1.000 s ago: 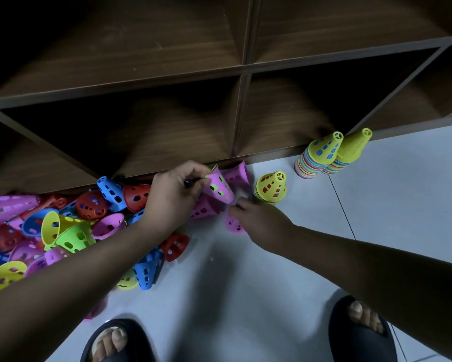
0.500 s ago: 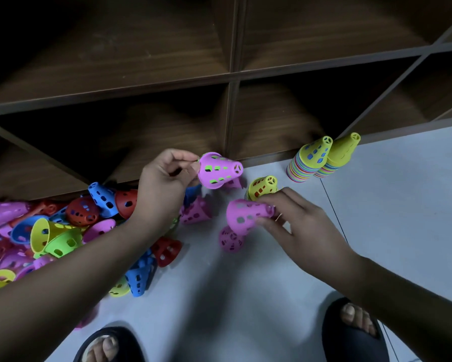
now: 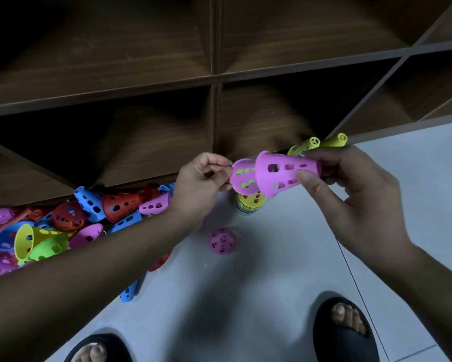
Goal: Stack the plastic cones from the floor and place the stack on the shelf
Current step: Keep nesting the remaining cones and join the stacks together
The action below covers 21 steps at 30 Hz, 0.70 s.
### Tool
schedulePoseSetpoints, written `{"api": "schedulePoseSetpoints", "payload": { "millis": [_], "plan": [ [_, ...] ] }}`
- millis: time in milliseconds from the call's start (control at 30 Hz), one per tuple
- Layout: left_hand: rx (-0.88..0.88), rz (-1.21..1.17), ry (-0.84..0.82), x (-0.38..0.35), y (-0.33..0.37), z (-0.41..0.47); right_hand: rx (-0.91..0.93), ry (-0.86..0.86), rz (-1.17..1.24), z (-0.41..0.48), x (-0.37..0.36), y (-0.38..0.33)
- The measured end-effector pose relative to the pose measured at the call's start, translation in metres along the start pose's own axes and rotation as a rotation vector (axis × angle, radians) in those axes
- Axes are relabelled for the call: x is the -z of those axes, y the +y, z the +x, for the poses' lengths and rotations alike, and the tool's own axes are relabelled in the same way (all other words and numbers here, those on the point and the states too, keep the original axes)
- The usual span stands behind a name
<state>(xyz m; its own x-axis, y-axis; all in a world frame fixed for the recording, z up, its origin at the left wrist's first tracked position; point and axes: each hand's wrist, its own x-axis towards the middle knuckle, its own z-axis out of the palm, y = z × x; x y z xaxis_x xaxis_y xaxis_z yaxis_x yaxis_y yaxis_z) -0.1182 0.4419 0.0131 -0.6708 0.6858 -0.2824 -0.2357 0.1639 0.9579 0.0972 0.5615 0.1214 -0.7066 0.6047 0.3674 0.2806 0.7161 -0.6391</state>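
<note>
At far left, on the floor [image 3: 245, 296] against the shelf [image 3: 214, 77], a loose heap of cones [image 3: 63, 226], not yet stacked. Next, the left hand [image 3: 201, 178], raised higher than 0.5 s ago, finger and thumb pinching the wide rim of the first pink cone [image 3: 243, 176], green showing through its holes, tip turned to the right. Then the second pink cone [image 3: 285, 173], held low and apart 0.5 s ago, now brought up, its wide mouth overlapping the first one's tip. Gripped at its narrow end by the right hand [image 3: 350, 194], thumb below, fingers above. Below the pair, on the floor: 1 short stack [image 3: 251, 202] with a yellow top, and 1 single pink cone [image 3: 221, 241] near it. Behind the right hand, 2 taller stacks [image 3: 306, 146] with yellow tops, at the foot of the shelf. By judgement: nesting only just begun, still to be pushed home; most of the heap still to gather; no stack seen on the shelf yet.
</note>
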Motion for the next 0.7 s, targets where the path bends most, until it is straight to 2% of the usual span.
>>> {"api": "schedulePoseSetpoints", "payload": {
  "millis": [333, 500, 700],
  "plan": [
    [0.008, 0.326, -0.071, -0.002, -0.027, 0.008, 0.081, -0.234, -0.234, 0.007, -0.059, 0.048],
    [-0.155, 0.707, -0.081, 0.028, -0.044, 0.004, 0.084, -0.363, -0.332, 0.005, -0.085, 0.062],
    [-0.304, 1.06, -0.276, 0.079, -0.055, -0.013, 0.136, -0.306, -0.418, 0.013, -0.097, 0.049]
  ]
}}
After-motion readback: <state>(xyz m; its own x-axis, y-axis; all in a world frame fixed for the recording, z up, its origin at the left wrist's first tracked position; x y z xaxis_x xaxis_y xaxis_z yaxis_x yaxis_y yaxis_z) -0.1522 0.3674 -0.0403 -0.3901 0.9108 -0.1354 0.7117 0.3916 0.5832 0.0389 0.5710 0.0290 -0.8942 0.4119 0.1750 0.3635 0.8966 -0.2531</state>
